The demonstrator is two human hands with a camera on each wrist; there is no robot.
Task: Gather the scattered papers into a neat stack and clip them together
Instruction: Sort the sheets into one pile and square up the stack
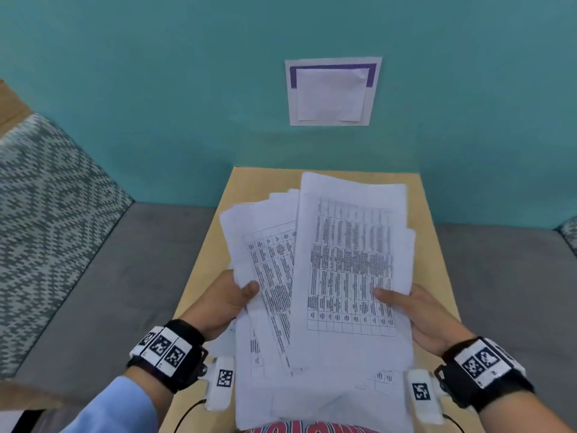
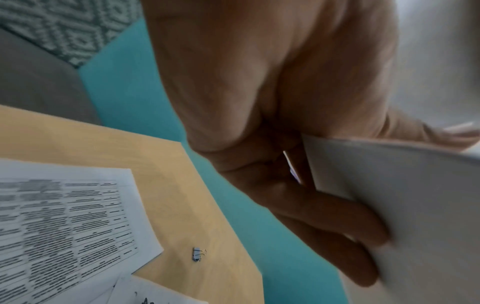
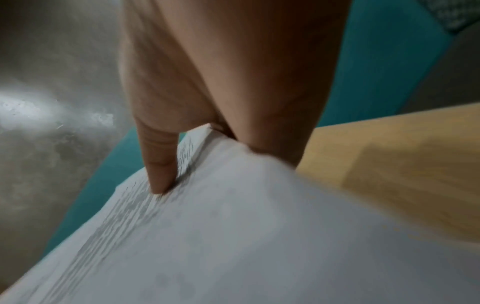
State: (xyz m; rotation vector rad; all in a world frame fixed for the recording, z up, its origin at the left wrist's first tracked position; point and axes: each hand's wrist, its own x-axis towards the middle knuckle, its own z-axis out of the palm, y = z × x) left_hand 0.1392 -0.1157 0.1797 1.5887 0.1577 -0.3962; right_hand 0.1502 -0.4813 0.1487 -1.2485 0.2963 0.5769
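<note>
The left hand (image 1: 220, 303) pinches the fanned white printed paper sheets (image 1: 324, 276) at their left edge, thumb on top, fingers beneath, seemingly to square them. The thin, floppy sheets hang askew above the pale wooden table (image 1: 203, 267). The right hand (image 1: 427, 317) pinches their right edge likewise. A small metal binder clip (image 2: 198, 254) waits on the table, below the lifted sheets.

A light wooden table (image 1: 206, 251) stands against a teal wall (image 1: 156, 89). On the wall above its far edge hangs a white notice (image 1: 332, 92) with a purple band. To the left lies a patterned cushion (image 1: 40, 214) on grey upholstery (image 1: 125, 276).
</note>
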